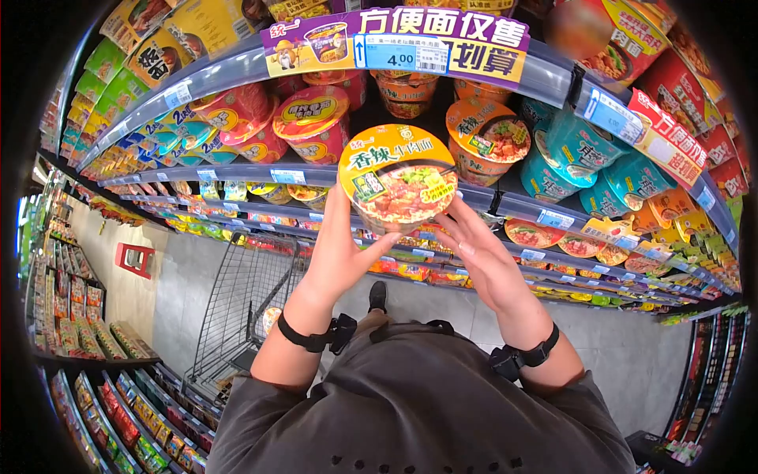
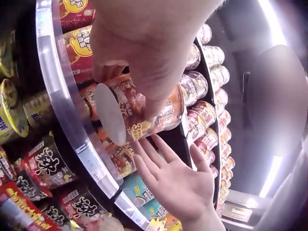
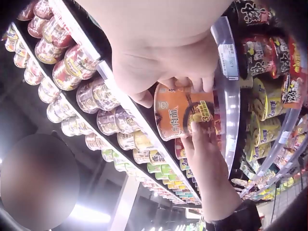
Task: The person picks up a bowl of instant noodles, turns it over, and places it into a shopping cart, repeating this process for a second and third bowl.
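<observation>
An orange-lidded instant noodle cup (image 1: pixel 399 174) is held up in front of the shelf, its lid facing the head camera. My left hand (image 1: pixel 335 257) grips it from the left, thumb across the lower front. On the opposite side, my right hand (image 1: pixel 489 265) has its fingers extended along the cup, fingertips right at its wall. The left wrist view shows the cup's pale bottom and the right hand's spread palm (image 2: pixel 180 185). In the right wrist view, the orange side of the cup (image 3: pixel 175 115) lies between both hands.
A matching orange cup (image 1: pixel 489 134) stands on the shelf behind, between red cups (image 1: pixel 312 118) and teal cups (image 1: pixel 588 146). Price rails (image 1: pixel 537 79) curve along the shelf edges. A wire shopping cart (image 1: pixel 245 284) stands at the left, and a red stool (image 1: pixel 136 259) farther back.
</observation>
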A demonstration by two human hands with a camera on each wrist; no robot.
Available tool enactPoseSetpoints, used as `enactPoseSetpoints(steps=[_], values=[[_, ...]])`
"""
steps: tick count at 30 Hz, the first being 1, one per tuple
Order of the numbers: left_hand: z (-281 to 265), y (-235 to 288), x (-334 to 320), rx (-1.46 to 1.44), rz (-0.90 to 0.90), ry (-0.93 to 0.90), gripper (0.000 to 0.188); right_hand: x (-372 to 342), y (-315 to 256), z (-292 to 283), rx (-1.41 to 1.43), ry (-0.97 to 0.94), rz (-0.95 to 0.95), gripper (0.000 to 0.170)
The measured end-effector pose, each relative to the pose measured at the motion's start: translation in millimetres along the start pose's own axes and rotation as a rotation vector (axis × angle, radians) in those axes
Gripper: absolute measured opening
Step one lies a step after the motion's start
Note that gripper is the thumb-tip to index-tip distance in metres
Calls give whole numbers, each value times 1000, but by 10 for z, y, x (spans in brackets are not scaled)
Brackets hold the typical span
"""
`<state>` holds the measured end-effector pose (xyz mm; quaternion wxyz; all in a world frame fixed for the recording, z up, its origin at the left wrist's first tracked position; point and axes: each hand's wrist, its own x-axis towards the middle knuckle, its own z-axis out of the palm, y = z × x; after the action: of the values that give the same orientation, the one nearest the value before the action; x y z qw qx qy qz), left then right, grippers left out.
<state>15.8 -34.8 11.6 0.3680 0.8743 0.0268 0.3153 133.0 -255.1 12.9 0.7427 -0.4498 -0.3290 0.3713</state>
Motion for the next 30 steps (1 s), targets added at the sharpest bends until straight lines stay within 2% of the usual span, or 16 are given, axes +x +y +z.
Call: enactPoseSetpoints(steps=[7,15,17,19,30], values=[[90,-407,434,-198,-119,4,93,435,-52,-45,-18,-21,-46,85],[144,-678,810,-295,-116,-37,102,813,20,-118,-55,8,-34,90],[128,-714,880,-287,-133,-76,104,870,50,-134,-49,12,-41,90],[136,-725,918,-262,-164,-74,94,907,72,-134,-27,32,-45,90],[132,-816,939,-45,-178,-155,86,884,184,-227,-36,84,15,87]])
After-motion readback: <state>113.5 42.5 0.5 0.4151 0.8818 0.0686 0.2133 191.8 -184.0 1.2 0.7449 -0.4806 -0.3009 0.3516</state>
